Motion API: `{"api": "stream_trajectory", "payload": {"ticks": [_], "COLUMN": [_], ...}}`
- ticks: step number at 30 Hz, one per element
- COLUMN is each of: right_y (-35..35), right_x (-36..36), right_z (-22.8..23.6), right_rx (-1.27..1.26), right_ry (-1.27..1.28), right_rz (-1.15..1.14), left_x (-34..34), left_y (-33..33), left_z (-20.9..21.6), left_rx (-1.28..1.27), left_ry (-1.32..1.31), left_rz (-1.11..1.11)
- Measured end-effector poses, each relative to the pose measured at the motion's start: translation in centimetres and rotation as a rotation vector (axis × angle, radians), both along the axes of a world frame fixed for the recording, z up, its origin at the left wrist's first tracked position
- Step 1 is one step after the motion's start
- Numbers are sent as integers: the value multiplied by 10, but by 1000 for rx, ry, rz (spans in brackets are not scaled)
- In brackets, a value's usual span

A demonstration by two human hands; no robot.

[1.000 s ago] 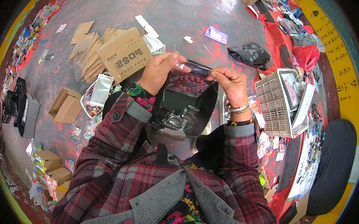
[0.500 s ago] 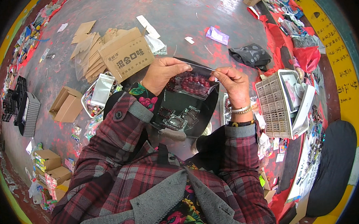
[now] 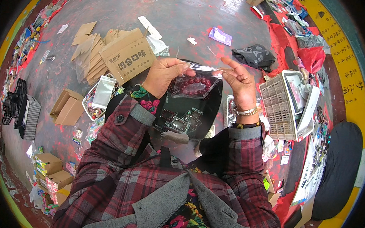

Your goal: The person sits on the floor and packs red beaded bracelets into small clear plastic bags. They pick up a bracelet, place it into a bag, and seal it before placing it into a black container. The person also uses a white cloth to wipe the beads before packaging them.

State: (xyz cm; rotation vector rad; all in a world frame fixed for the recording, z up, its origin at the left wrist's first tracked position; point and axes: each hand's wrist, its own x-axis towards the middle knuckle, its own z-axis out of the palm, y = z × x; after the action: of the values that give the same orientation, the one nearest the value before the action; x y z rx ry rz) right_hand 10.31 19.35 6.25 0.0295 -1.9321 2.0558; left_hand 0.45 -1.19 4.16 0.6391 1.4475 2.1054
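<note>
A clear plastic bag [image 3: 194, 89] with a dark red bead bracelet [image 3: 198, 84] inside hangs between my hands. My left hand [image 3: 162, 76] pinches its upper left corner between thumb and fingers. At the upper right corner, the thumb and fingers of my right hand [image 3: 242, 87] hold the shiny top edge, with the index finger partly raised. Beneath lies a black tray-like surface [image 3: 209, 112] at my knees. On it, near me, are several small bagged bracelets [image 3: 179, 123] and a greyish cloth-like piece [image 3: 175, 136].
Flattened cardboard [image 3: 131, 56] lies ahead on the left. Closer are an open carton [image 3: 66, 106] and a white basket [image 3: 90, 103] of small packets. To the right stand a pale plastic crate [image 3: 277, 108] and a black bag [image 3: 254, 56]. A purple packet [image 3: 220, 36] lies on the floor ahead.
The bag's top edge has turned and catches more light, and the bracelet shows flatter. My right index finger has lifted and its fingers have spread somewhat; my left hand keeps its pinch.
</note>
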Motion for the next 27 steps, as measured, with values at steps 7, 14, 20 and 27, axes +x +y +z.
{"api": "stream_trajectory", "payload": {"ticks": [7,14,20,27], "right_y": [16,-14,-13,-11], "right_x": [-2,-7,-10,-6], "right_z": [-6,-11,-23,-18], "right_rx": [-193,-172,-183,25], "right_ry": [-15,-181,-185,-125], "right_rz": [-3,242,229,59], "left_x": [-6,-3,-8,-5], "left_y": [-5,-4,-5,-3], "left_z": [-3,2,-5,2], "left_rx": [175,263,306,182], "left_ry": [-249,-321,-280,-147], "left_rz": [18,-59,-43,3]}}
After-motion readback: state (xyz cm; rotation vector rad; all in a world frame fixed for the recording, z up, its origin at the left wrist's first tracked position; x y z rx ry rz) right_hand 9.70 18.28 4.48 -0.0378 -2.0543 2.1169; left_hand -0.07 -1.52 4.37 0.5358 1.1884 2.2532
